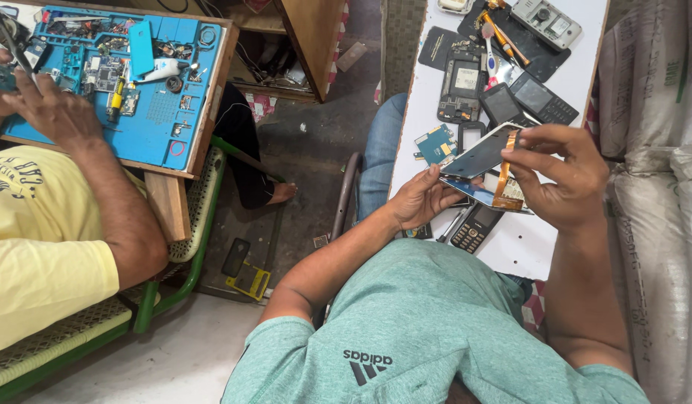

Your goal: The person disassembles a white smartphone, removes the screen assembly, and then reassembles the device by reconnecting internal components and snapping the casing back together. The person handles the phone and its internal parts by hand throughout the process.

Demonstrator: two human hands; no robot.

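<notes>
Between both hands' fingers [466, 173]: phone screen [477, 153] (tilted)

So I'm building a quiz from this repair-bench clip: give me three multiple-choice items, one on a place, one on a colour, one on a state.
1. Where does the blue circuit board lie?
A. on the white table, left of the hands
B. on the floor
C. in the right hand

2. What colour is the work mat on the neighbouring wooden desk?
A. red
B. blue
C. grey

3. How is the phone screen panel held?
A. lying flat, untouched
B. by the left hand alone
C. lifted off the table, between both hands

Answers: 1 A, it sits on the white table near its left edge; 2 B, the mat is plainly blue; 3 C, the left hand and the right hand both grip it.
</notes>
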